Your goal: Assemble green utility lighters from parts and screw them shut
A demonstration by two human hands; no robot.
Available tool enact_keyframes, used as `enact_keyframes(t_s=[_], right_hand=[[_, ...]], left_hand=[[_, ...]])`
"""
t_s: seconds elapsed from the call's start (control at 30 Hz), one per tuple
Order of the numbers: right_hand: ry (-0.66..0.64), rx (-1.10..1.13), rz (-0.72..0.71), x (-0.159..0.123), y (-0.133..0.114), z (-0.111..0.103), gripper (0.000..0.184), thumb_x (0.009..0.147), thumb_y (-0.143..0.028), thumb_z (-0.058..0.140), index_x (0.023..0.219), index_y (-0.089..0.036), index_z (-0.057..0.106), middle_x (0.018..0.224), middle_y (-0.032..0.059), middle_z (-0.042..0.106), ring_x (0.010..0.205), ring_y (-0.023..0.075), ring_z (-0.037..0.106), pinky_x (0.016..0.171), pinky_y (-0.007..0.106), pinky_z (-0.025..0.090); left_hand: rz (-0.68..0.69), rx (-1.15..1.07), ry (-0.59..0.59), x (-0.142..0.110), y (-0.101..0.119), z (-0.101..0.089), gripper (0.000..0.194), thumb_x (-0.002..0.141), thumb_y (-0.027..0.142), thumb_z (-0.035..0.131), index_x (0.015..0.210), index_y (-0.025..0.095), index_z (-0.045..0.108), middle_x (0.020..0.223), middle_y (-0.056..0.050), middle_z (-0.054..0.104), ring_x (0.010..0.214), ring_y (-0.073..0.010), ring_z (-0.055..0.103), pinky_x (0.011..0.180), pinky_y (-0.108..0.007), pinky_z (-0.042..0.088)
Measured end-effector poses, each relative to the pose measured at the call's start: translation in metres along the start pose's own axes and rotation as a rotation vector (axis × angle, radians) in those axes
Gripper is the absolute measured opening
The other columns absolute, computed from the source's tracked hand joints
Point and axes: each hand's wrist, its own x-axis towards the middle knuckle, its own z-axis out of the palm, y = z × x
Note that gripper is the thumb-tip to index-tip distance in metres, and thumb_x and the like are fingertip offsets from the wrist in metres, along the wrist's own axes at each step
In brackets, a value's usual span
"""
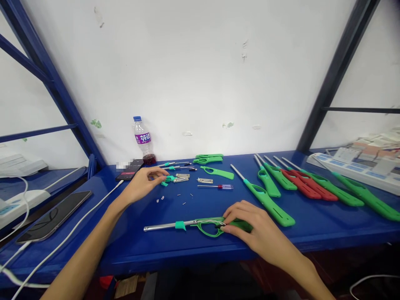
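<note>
A green long-nosed lighter (200,225) with a silver tube lies near the front edge of the blue bench (312,233). My right hand (250,225) rests on its handle end, fingers curled and pressing it down. My left hand (143,183) reaches to the back left, fingers loosely pinched beside a small teal part (167,180) and metal pieces (181,178); whether it holds anything is unclear. Tiny loose parts (161,200) lie just in front of it.
A row of green and red lighters (300,183) lies at the right. Green handle shells (208,158), a small screwdriver (218,186), a drink bottle (143,139) and a phone (128,171) are at the back. Another phone (53,216) with a white cable lies left.
</note>
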Motion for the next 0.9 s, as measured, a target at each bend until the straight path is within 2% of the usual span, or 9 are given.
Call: enact_keyframes(t_s=[0.1,0.17,0.3,0.4,0.57,0.7,0.8,0.87,0.9], right_hand=[[0.003,0.008,-0.006,0.001,0.001,0.0,0.011,0.1,-0.037,0.07,0.093,-0.029,0.072,0.104,-0.0026,0.073,0.098,0.0198,0.064,0.089,0.034,0.048],[0.001,0.012,-0.003,0.001,0.001,0.001,0.01,0.1,-0.036,0.07,0.094,-0.029,0.072,0.104,-0.0029,0.073,0.098,0.0196,0.064,0.089,0.034,0.048],[-0.002,0.012,0.003,-0.001,0.003,0.001,0.008,0.1,-0.036,0.07,0.094,-0.03,0.072,0.104,-0.0034,0.073,0.099,0.0197,0.064,0.09,0.034,0.048],[0.005,0.009,0.001,-0.001,0.002,0.001,0.007,0.099,-0.035,0.071,0.095,-0.03,0.072,0.104,-0.0039,0.073,0.099,0.0195,0.064,0.09,0.034,0.048],[0.01,-0.002,0.007,0.0,-0.002,-0.001,0.006,0.101,-0.034,0.07,0.096,-0.03,0.071,0.104,-0.0042,0.073,0.1,0.0189,0.063,0.09,0.034,0.047],[0.015,-0.016,0.007,-0.001,-0.005,-0.002,0.008,0.103,-0.032,0.066,0.097,-0.028,0.07,0.104,-0.0027,0.072,0.099,0.0195,0.063,0.089,0.034,0.047],[0.012,-0.008,0.004,-0.002,-0.005,-0.002,0.009,0.103,-0.031,0.065,0.096,-0.028,0.07,0.103,-0.0025,0.072,0.098,0.0197,0.063,0.088,0.034,0.047],[0.012,-0.003,0.004,-0.002,-0.006,-0.002,0.009,0.103,-0.031,0.065,0.097,-0.028,0.07,0.104,-0.0022,0.072,0.098,0.0201,0.063,0.088,0.034,0.047],[0.012,-0.003,0.004,-0.001,-0.006,-0.002,0.008,0.103,-0.031,0.065,0.097,-0.028,0.07,0.104,-0.002,0.072,0.099,0.0202,0.063,0.088,0.034,0.047]], left_hand=[[-0.045,0.068,0.078,0.007,-0.02,-0.002,0.041,0.086,0.053,0.06,0.1,0.018,0.078,0.103,-0.01,0.08,0.091,-0.0281,0.072,0.084,-0.038,0.053],[-0.068,0.098,0.087,0.014,-0.031,0.0,0.042,0.083,0.055,0.064,0.098,0.019,0.078,0.101,-0.009,0.08,0.091,-0.028,0.072,0.083,-0.038,0.053],[-0.113,0.149,0.084,0.02,-0.038,0.009,0.051,0.081,0.064,0.069,0.101,0.017,0.077,0.09,-0.007,0.078,0.081,-0.0242,0.072,0.076,-0.037,0.053],[-0.119,0.162,0.077,0.017,-0.034,0.012,0.053,0.078,0.066,0.07,0.099,0.017,0.077,0.082,-0.007,0.078,0.076,-0.0249,0.071,0.072,-0.036,0.051],[-0.111,0.146,0.042,0.013,-0.028,0.009,0.04,0.073,0.061,0.07,0.072,0.022,0.075,0.072,-0.007,0.077,0.074,-0.0271,0.071,0.069,-0.034,0.049],[-0.11,0.14,0.111,0.013,-0.021,0.001,0.037,0.074,0.06,0.067,0.071,0.023,0.069,0.075,-0.007,0.075,0.077,-0.0286,0.069,0.07,-0.035,0.049],[-0.121,0.103,0.172,0.003,-0.004,-0.006,0.04,0.079,0.063,0.061,0.076,0.023,0.063,0.075,-0.007,0.073,0.076,-0.0288,0.069,0.07,-0.036,0.051],[-0.116,0.041,0.138,-0.011,0.014,-0.007,0.043,0.083,0.066,0.058,0.079,0.023,0.06,0.068,-0.004,0.069,0.066,-0.0259,0.068,0.065,-0.034,0.052],[-0.102,-0.001,0.099,-0.021,0.025,-0.007,0.044,0.084,0.067,0.059,0.082,0.023,0.061,0.071,-0.003,0.07,0.066,-0.0243,0.069,0.064,-0.033,0.053]])
